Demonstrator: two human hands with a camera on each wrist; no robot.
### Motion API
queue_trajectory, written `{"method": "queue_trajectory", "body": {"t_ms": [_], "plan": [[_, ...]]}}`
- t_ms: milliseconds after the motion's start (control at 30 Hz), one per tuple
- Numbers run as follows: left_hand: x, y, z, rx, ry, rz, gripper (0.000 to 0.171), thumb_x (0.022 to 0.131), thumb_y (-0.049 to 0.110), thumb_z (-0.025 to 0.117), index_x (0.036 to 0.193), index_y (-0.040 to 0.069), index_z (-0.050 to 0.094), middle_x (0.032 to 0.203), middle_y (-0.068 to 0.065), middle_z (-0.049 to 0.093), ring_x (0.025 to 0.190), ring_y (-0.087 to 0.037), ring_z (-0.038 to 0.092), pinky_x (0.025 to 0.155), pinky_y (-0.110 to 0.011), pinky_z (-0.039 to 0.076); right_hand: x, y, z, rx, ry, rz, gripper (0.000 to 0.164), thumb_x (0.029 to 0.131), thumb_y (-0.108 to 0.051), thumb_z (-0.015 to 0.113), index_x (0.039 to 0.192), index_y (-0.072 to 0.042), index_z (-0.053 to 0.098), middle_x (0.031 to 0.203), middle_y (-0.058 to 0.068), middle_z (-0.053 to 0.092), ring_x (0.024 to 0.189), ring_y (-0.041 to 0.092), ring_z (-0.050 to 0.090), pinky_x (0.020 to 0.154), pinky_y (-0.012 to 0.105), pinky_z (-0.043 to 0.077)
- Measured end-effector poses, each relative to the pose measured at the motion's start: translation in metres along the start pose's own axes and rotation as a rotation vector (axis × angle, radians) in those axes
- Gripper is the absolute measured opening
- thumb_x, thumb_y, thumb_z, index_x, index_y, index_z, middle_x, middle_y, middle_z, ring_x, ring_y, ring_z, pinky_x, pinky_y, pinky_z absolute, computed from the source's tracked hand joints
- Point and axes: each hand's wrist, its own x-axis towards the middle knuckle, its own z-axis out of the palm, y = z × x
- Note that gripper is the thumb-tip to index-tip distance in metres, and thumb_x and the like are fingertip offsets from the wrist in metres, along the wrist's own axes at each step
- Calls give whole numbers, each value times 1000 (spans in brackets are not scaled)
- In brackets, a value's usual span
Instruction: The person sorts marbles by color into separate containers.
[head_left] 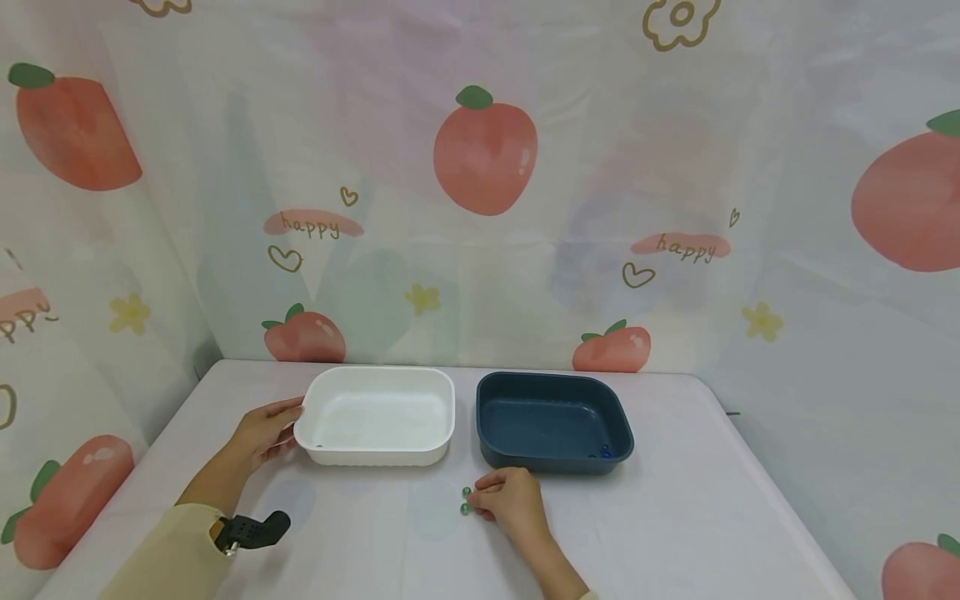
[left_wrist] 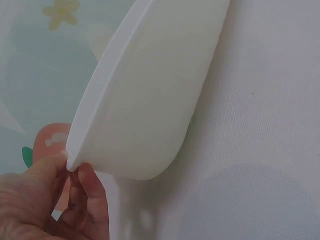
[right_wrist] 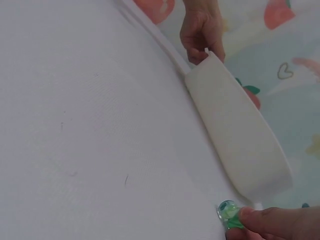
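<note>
My left hand (head_left: 264,431) grips the left rim of a white plastic tub (head_left: 378,458), thumb above and fingers below in the left wrist view. In front of the gap between the two tubs, my right hand (head_left: 516,504) reaches down to the tablecloth. Its thumb and fingers pinch at green glass marbles (right_wrist: 227,209); two show in the head view, one nearer the tub (head_left: 467,492) and one nearer me. Fingertips partly hide them. A small dark speck lies in the white tub's near left corner, too small to identify.
A dark blue tub (head_left: 555,467) stands to the right of the white one, with a few blue marbles (head_left: 605,451) in its near right corner. White cloth (head_left: 360,533) covers the table. A fruit-print curtain (head_left: 487,275) hangs behind and at both sides.
</note>
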Motion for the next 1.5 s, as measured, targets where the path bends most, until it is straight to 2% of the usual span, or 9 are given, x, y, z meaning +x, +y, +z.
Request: {"method": "queue_trajectory", "body": {"t_ms": [267, 633, 1133, 1333, 1500], "plan": [[2, -2, 0, -8, -3, -6, 55, 100, 33, 58, 146, 7, 45, 116, -4, 63, 84, -12, 59, 71, -24, 53, 1, 2, -2, 57, -4, 31, 16, 73, -2, 81, 85, 4, 73, 71, 8, 73, 62, 13, 70, 56, 24, 57], [0, -1, 0, -19, -2, -12, 57, 100, 34, 58, 147, 7, 44, 118, -6, 63, 83, -11, 59, 71, -25, 54, 0, -1, -10, 157, -43, 113, 23, 77, -1, 79, 96, 10, 72, 84, 14, 75, 73, 19, 73, 65, 28, 60], [0, 0, 0, -23, -2, -8, 57, 100, 35, 58, 147, 6, 44, 121, -9, 62, 83, -10, 60, 74, -25, 55, 2, -12, -14, 166, -83, 116, 26, 79, -4, 79, 100, 10, 71, 87, 13, 74, 75, 17, 73, 66, 28, 60], [0, -1, 1, -17, 3, -9, 56, 100, 34, 57, 147, 6, 44, 119, -8, 63, 82, -10, 60, 73, -25, 55, 4, -20, -13, 210, -89, 106, 30, 77, -2, 80, 101, 14, 70, 83, 16, 75, 71, 17, 73, 64, 28, 60], [0, 0, 1, -17, 5, -9, 55, 100, 33, 57, 147, 6, 44, 124, -10, 61, 83, -10, 60, 73, -24, 56, 5, -29, -12, 233, -104, 111, 31, 78, -2, 79, 103, 14, 69, 85, 17, 75, 73, 17, 73, 66, 29, 60]]}}
